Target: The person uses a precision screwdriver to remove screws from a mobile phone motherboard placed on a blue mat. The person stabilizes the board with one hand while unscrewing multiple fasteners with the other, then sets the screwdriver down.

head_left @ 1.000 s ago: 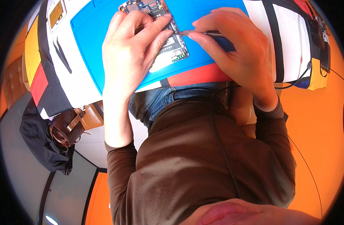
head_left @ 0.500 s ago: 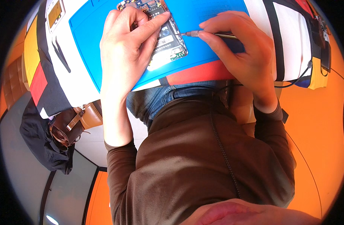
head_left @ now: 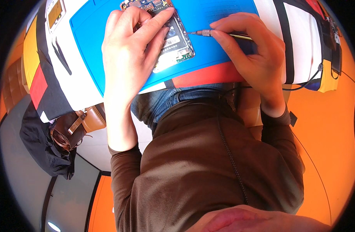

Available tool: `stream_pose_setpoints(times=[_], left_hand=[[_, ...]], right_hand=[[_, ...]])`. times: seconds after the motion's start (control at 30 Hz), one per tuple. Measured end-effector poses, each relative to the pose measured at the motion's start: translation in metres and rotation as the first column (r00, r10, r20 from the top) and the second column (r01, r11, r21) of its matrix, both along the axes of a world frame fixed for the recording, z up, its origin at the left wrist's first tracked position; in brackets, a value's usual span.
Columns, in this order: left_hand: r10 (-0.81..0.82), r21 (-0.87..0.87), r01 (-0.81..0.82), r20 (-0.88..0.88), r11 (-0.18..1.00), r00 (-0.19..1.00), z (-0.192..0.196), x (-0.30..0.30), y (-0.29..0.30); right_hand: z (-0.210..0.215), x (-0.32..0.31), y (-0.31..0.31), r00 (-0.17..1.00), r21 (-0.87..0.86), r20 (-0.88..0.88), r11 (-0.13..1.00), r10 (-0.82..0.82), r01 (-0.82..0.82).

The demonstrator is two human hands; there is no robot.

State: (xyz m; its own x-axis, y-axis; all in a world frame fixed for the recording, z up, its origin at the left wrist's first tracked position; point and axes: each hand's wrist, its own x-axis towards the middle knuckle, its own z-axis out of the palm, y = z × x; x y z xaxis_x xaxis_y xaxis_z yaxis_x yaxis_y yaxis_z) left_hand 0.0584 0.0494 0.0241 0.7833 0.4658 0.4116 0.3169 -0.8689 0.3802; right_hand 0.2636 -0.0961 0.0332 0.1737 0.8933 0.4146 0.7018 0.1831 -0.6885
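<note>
One opened phone (head_left: 168, 34) lay back-side up on a single blue work mat (head_left: 96, 42), its battery and circuit boards exposed. The left hand (head_left: 131, 54) covered its left half, with the fingers (head_left: 154, 23) curled over the top of the phone and pressing on it, so most of the device sat under and just right of those fingers. The right hand (head_left: 251, 54) was closed on one slim screwdriver (head_left: 220, 34), pinched between thumb and fingertips, with its metal tip pointing left and meeting the phone's right edge. One pair of black tweezers (head_left: 61, 54) lay on the white tabletop (head_left: 80, 96), well to the left of the left hand. One brown leather bag (head_left: 78, 125) sat below the table edge.
</note>
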Motion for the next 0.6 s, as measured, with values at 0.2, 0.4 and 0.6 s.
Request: stream_pose_setpoints(times=[0.2,0.4,0.6], left_hand=[[0.026,-0.028,-0.028,-0.055,0.999,0.998,0.0033,0.0002,-0.0032],[0.017,-0.017,-0.019,-0.060,1.000,0.998,0.0033,0.0033,-0.0034],[0.034,0.007,-0.034,-0.070,0.999,0.997,0.0024,0.0025,-0.0043]], right_hand=[[-0.0007,-0.0003,-0.0020,0.999,-0.007,-0.031,1.000,-0.029,0.029],[0.0011,-0.0007,-0.0014,0.999,-0.023,-0.040,1.000,-0.020,0.019],[-0.0006,-0.0012,0.0013,0.999,0.010,-0.038,1.000,-0.001,0.001]])
